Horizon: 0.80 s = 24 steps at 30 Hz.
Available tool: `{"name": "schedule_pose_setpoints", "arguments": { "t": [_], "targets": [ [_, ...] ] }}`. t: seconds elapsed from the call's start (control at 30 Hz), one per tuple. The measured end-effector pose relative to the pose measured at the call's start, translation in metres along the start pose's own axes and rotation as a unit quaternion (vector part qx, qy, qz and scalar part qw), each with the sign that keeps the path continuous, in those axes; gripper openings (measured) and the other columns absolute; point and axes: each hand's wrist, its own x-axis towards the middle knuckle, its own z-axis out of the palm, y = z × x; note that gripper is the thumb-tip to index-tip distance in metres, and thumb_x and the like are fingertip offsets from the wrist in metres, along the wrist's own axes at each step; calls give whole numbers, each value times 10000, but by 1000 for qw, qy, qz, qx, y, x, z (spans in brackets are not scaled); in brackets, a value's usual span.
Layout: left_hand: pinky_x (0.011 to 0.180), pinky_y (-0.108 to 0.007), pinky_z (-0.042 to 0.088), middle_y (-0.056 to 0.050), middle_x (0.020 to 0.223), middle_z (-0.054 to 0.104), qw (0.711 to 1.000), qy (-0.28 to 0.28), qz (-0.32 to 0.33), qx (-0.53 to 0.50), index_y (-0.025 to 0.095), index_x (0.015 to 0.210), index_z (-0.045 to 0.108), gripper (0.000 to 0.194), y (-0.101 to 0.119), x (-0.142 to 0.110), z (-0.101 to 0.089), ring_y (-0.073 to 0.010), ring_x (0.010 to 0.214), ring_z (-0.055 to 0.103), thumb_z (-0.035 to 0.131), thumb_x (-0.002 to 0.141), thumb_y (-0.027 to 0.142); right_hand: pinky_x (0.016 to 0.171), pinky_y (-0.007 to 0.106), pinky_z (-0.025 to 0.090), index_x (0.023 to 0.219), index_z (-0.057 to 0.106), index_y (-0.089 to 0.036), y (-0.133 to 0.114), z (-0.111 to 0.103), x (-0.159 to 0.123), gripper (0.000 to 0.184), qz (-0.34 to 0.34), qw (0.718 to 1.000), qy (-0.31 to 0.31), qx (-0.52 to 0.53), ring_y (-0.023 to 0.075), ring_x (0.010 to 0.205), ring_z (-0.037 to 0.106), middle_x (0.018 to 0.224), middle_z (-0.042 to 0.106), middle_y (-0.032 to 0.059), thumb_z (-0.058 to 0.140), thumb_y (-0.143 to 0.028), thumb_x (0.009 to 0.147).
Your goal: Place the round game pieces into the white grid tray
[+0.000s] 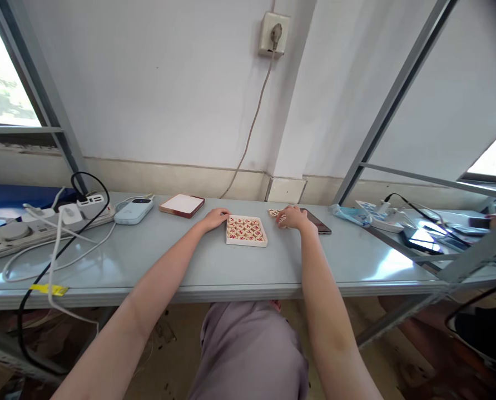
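Observation:
A shallow white box (247,243) sits on the grey table in front of me, filled with rows of round Chinese chess pieces (244,226) marked in red. At its upper left corner, my left hand (215,219) rests with the fingers closed on the rim. To the right of the box, my right hand (292,216) reaches down over a small group of loose Chinese chess pieces (273,213). Its fingers are bent but apart, with the tips among the pieces. Part of that group is hidden under the hand.
The box lid (183,204) lies at the back left. Beside my right wrist is a dark tablet or phone (317,221). A pale blue device (134,211), a power strip (43,230) and cables crowd the left. Metal frame posts stand on both sides; another person is at far right.

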Motion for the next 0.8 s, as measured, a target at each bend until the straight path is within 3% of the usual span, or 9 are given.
{"name": "schedule_pose_setpoints", "arguments": {
  "t": [0.1,0.23,0.5,0.67,0.8],
  "targets": [
    [900,-268,399,-61,1062,653,1000,-4,7,-2,144,945,656,327,0,0,0,-192,990,570,422,775,297,881,453,310,956,670,-293,3,2,1,345,7,1000,26,-1,288,1117,391,1140,513,86,631,-184,631],
    [901,-267,401,-62,1066,653,1000,-4,2,-5,142,949,655,326,2,-1,-1,-193,1002,566,419,785,295,881,457,301,940,666,-253,3,4,2,280,6,999,52,-8,288,1120,389,1126,519,108,632,-236,662],
    [892,-262,405,-59,1066,653,1000,-6,7,-4,145,951,656,322,1,0,-1,-190,986,572,421,783,286,877,456,282,875,665,-214,1,10,4,175,9,998,61,-26,287,1104,412,1082,558,115,593,-265,723],
    [892,-260,401,-59,1048,659,1000,-4,8,1,144,934,662,316,1,0,0,-192,987,569,423,781,284,894,465,266,947,632,-216,0,12,8,239,8,997,79,-14,274,1121,413,1119,565,99,572,-348,757],
    [898,-269,397,-63,1054,656,1000,-3,7,-3,143,936,661,318,0,1,0,-195,991,566,430,780,296,895,455,275,957,621,-244,0,9,7,256,-8,998,57,-12,266,1129,411,1121,568,72,617,-322,712]
  ]
}}
